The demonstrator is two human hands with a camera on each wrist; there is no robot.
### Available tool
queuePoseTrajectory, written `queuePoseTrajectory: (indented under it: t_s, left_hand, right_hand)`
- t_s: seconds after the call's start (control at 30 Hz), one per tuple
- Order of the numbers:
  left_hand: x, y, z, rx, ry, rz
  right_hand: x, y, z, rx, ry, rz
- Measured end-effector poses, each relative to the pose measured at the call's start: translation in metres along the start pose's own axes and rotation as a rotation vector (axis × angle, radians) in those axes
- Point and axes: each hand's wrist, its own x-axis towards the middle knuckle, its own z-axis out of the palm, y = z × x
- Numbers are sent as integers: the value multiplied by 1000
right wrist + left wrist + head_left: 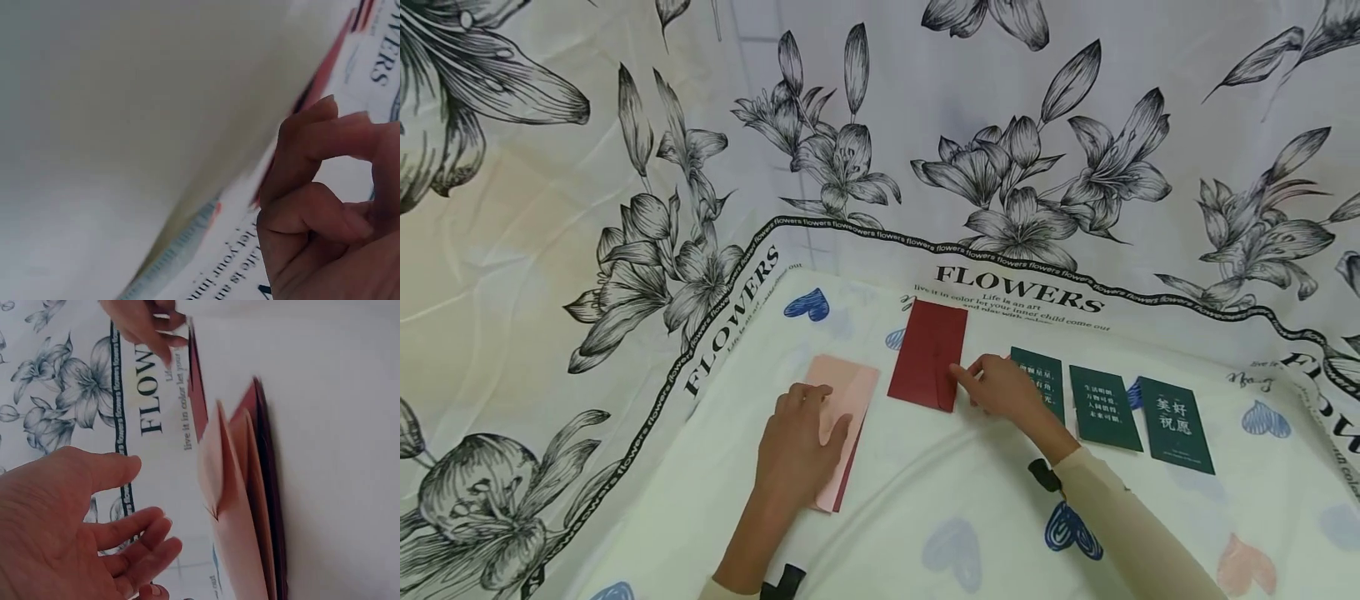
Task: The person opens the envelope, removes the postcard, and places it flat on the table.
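The right hand (1000, 387) curls at the red envelope (925, 354), grip unclear; left of it, the left hand (797, 437) spreads by pink envelopes (854, 393); right, green cards (1105, 408) lie apart, perhaps for reading.

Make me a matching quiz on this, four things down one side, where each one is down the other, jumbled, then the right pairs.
1. Pink envelope
2. Red envelope
3. Green cards
4. Right hand

A. Three in a row, on the right
B. At the red envelope's right edge
C. Leftmost paper item, with red showing beneath
D. Between the pink and green items

Pairs: 1-C, 2-D, 3-A, 4-B
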Motion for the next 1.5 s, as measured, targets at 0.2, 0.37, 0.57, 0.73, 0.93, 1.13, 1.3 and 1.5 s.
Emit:
queuePoseTrajectory:
  t_s: [0.2,0.37,0.57,0.73,0.93,1.13,1.3,1.5]
  left_hand:
    - [-5,12,5,-84,-35,63]
    - [-5,16,5,-101,-48,73]
    - [-3,17,1,-102,-62,61]
    - [-5,18,2,-115,-85,56]
    - [-5,18,3,-119,-97,49]
    - [-2,20,2,-158,-103,58]
    - [-4,24,1,-229,-122,57]
    - [-6,36,-2,-351,-166,53]
  right_hand:
    - [19,6,10,-23,-9,8]
    - [25,11,15,56,14,-1]
    - [32,6,17,14,23,16]
    - [33,5,18,16,17,11]
    - [25,12,10,112,1,-62]
    - [6,10,-3,289,5,-97]
    - [-17,2,-9,425,-12,-99]
    - [-50,-14,-15,586,-43,-123]
